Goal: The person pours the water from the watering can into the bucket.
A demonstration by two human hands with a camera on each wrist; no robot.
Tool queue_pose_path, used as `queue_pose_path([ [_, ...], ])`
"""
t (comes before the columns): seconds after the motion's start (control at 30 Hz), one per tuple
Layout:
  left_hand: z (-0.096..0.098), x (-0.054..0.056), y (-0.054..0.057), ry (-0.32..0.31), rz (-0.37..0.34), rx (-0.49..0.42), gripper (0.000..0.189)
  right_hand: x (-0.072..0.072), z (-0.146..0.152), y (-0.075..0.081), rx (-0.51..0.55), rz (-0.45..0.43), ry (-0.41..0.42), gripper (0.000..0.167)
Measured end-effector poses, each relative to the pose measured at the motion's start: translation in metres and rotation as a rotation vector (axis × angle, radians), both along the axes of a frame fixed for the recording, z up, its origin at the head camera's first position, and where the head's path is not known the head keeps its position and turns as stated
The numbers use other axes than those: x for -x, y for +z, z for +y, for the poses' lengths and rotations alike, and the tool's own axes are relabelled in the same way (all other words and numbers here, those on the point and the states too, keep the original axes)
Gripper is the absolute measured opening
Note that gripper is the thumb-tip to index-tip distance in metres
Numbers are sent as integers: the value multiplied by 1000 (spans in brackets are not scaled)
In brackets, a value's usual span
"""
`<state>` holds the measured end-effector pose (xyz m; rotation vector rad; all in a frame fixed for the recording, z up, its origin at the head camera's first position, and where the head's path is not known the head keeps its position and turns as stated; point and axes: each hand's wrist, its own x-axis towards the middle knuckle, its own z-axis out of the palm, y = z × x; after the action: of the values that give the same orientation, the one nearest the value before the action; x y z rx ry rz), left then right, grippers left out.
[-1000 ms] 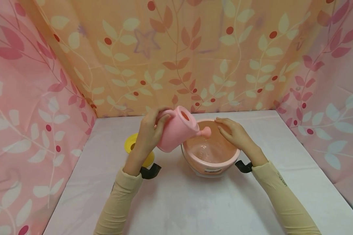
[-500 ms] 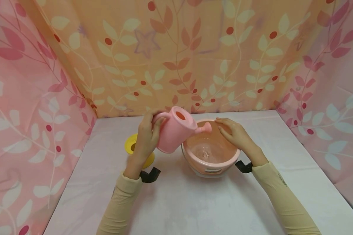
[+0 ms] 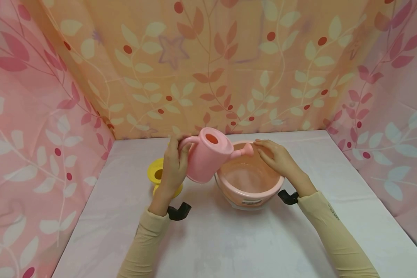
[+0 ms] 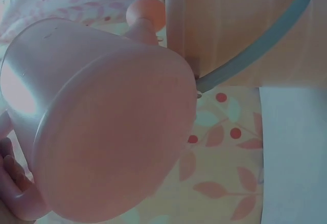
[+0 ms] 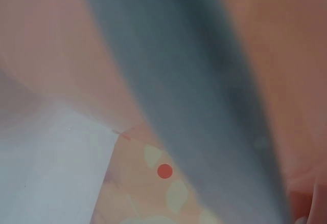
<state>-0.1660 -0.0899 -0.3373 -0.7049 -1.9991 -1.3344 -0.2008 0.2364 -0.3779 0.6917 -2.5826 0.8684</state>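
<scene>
My left hand [image 3: 175, 164] grips the loop handle of a pink toy watering can [image 3: 208, 160]. The can is off the table and leans right, with its round rose [image 3: 248, 150] over the pink bucket [image 3: 250, 195]. Clear water [image 3: 248, 175] lies in the bucket, its surface fairly smooth. My right hand [image 3: 278, 157] holds the bucket's right far rim, the thumb on the inner side. From below, the left wrist view shows the can's base [image 4: 115, 137] close beside the bucket wall. A grey bucket handle [image 5: 173, 96] crosses the right wrist view, blurred.
A yellow plastic piece [image 3: 155, 170] with a round opening stands left of the can, partly hidden behind my left hand. White cloth covers the table [image 3: 222, 239]. Patterned curtains [image 3: 208, 69] enclose the back and both sides.
My left hand has turned the watering can back toward upright, and its rose has shifted slightly right. The splashing on the bucket's water has died down. My right hand has stayed put.
</scene>
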Motion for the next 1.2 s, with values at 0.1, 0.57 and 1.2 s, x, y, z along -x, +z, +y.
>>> queue_pose_path([
  [0.1, 1, -2, -2, -6, -12, -21, 27, 0, 0, 0, -3, -4, -6, 32],
  [0.57, -3, -8, -8, -15, -93, -45, 26, 1, 0, 0, -7, -11, -14, 32],
  [1.2, -8, -34, 10, -49, -281, -139, 23, -1, -2, -1, 7, 18, -9, 32],
])
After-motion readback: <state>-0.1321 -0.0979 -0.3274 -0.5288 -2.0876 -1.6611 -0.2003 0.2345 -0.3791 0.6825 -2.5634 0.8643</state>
